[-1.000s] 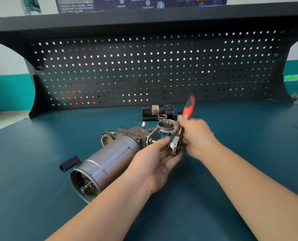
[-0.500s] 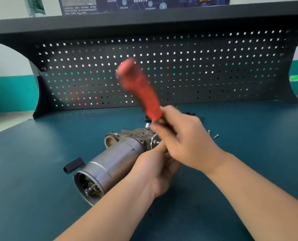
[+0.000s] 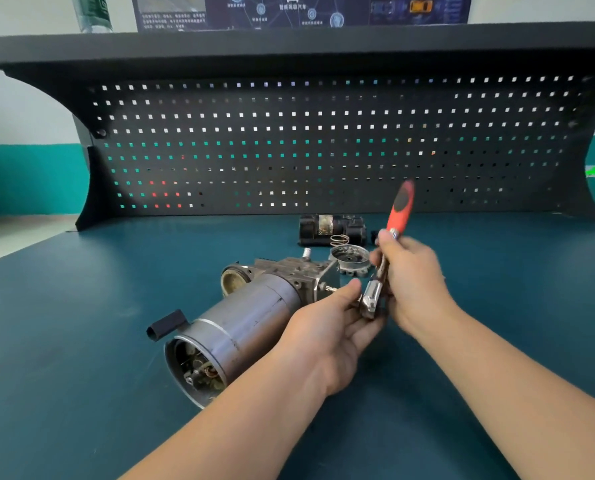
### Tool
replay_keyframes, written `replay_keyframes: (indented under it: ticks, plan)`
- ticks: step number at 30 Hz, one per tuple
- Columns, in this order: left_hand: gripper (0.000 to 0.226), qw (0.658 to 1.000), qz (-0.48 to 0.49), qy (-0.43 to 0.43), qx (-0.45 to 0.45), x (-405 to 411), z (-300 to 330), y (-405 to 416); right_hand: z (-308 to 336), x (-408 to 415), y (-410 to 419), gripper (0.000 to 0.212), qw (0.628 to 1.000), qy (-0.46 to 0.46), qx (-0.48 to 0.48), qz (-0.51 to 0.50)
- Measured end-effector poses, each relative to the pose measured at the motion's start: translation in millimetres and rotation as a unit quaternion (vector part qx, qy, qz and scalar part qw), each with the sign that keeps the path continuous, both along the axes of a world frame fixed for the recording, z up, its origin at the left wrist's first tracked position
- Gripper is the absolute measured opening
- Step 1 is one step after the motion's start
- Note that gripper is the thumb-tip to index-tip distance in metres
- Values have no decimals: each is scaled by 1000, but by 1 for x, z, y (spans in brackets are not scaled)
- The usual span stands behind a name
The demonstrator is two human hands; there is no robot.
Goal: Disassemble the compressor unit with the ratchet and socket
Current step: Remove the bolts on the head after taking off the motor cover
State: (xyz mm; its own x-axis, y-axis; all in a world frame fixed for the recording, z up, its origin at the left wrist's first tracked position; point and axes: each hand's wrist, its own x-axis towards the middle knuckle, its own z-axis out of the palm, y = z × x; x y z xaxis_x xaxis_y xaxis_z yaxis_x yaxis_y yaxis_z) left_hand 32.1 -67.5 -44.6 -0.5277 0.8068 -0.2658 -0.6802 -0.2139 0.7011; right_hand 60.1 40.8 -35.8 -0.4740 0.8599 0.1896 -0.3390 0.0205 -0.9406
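The compressor unit [image 3: 247, 320] lies on its side on the teal bench, its silver motor cylinder toward me and its cast block at the far end. My right hand [image 3: 414, 285] grips the ratchet [image 3: 398, 209] by its shaft, the red handle pointing up and away. The chrome ratchet head [image 3: 370, 301] sits at the right end of the block, and the socket is hidden behind it. My left hand [image 3: 334, 327] cups under the ratchet head and pinches it with thumb and fingers.
A removed round metal cover [image 3: 349, 258] and a small spring [image 3: 339, 240] lie just behind the unit. A black cylindrical part [image 3: 330, 228] rests near the pegboard [image 3: 324, 143] at the bench's back. A black connector [image 3: 166, 323] sticks out at the unit's left.
The red handle swung far left and up half a second ago, then came back right to about where it stood a second ago. My left hand stayed at the ratchet head.
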Motion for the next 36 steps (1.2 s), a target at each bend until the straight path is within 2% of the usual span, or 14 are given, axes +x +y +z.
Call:
replay_keyframes:
  ticks: [2, 5, 7, 8, 11, 15, 17, 18, 20, 23, 27, 29, 32, 36]
  plan:
    - [20, 1000, 9, -3, 10, -1, 1, 0, 10, 9, -10, 23, 970, 23, 242, -15]
    - [17, 999, 4, 3, 48, 4, 3, 0, 16, 21, -27, 18, 836, 21, 547, 27]
    - [34, 996, 9, -5, 91, 4, 2, -1, 15, 23, -33, 19, 745, -13, 667, 12]
    - [39, 996, 2, 1, 87, 4, 2, -2, 14, 23, -33, 21, 735, -21, 678, 5]
    - [21, 999, -6, 11, 32, -1, 1, 0, 14, 21, -27, 23, 845, -13, 535, -7]
    - [12, 1000, 2, 4, 5, -2, 1, 1, 12, 10, -3, 24, 986, -54, 153, -31]
    - [12, 1000, -7, 8, 3, -1, 1, 0, 7, 7, 6, 26, 995, -39, -86, 42]
    - [12, 1000, -10, 8, 2, -1, 1, 0, 4, 6, 8, 26, 987, -35, -140, 65]
    - [13, 1000, -11, 6, 1, -2, 1, 0, 3, 5, 8, 25, 991, -54, -106, 63]
    - [15, 1000, -3, 3, 6, -2, 1, 0, 11, 9, -4, 25, 987, -43, 153, -7]
    - [16, 999, -26, 26, 12, -2, 1, -1, 17, 23, -24, 19, 864, 6, 502, 42]
    - [23, 999, -30, 39, 8, -3, 1, -1, 17, 24, -26, 15, 803, -16, 595, 32]
    - [17, 999, -22, 28, 4, -4, 2, -1, 16, 22, -22, 18, 859, -6, 511, 39]
    - [12, 1000, 0, 15, -11, -3, 1, 3, 13, 14, 3, 22, 975, -64, 212, 11]
